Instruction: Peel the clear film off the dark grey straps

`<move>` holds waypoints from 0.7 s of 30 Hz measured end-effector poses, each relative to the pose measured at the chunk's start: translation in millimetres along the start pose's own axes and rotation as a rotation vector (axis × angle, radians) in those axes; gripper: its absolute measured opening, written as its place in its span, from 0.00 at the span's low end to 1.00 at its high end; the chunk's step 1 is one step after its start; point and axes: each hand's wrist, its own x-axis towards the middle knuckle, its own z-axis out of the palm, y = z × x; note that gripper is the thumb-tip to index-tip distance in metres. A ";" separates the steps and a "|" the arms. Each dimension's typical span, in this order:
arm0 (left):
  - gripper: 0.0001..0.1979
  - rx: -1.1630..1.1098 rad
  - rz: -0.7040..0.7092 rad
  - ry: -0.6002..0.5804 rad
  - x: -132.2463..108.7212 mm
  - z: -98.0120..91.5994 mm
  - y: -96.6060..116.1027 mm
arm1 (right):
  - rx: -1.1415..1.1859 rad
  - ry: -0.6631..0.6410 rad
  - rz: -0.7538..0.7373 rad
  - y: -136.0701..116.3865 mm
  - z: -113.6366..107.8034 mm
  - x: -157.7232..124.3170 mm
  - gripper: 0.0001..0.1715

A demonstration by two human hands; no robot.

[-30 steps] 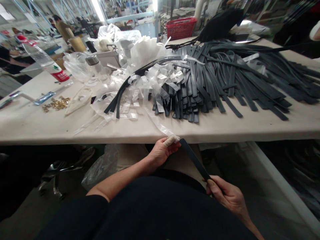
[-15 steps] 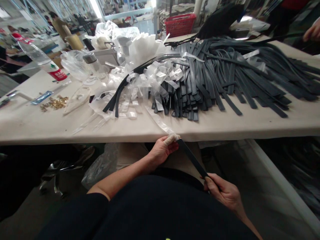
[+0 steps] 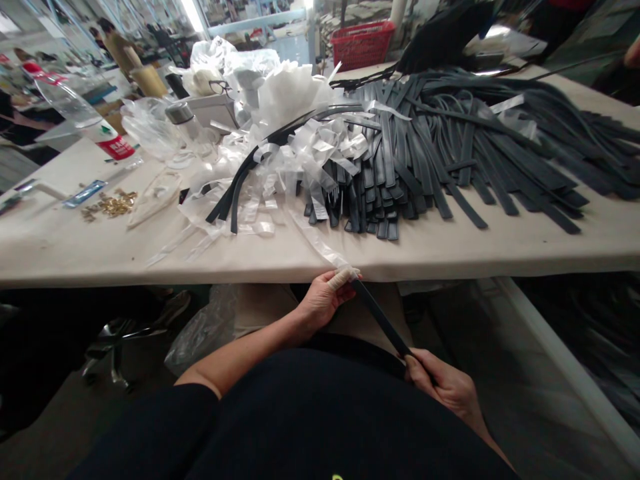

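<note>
A dark strap (image 3: pixel 381 315) runs slantwise between my two hands, in front of the table edge. My left hand (image 3: pixel 327 293) is closed on its upper end, with a pale covering on the thumb. A clear plastic sleeve (image 3: pixel 320 244) stretches from that end back over the tabletop. Lower down, my right hand (image 3: pixel 443 380) wraps round the strap, and the part inside that fist is hidden. Behind, on the table, lies a large pile of dark straps (image 3: pixel 425 160). Next to it is a heap of clear plastic sleeves (image 3: pixel 300 163).
On the left of the table (image 3: pixel 90 253) are small brass-coloured pieces (image 3: pixel 117 203), a blue packet (image 3: pixel 85 193), a tilted bottle (image 3: pixel 80 110) and a glass jar (image 3: pixel 187 127). A red basket (image 3: pixel 363 45) stands behind. A person's hand (image 3: pixel 633 55) shows at the far right.
My right hand has shifted slightly up and left along with the strap. My left hand stays almost in place. At the far right, the other person's hand has moved mostly out of view.
</note>
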 end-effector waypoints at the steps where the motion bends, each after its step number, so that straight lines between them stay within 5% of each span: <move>1: 0.20 0.001 -0.002 0.003 -0.1 0.2 0.1 | -0.003 0.001 -0.001 -0.2 0.1 0.0 0.16; 21: 0.20 0.023 -0.011 -0.004 -2.8 1.8 -0.7 | -0.054 0.026 0.005 -1.3 -0.1 3.4 0.17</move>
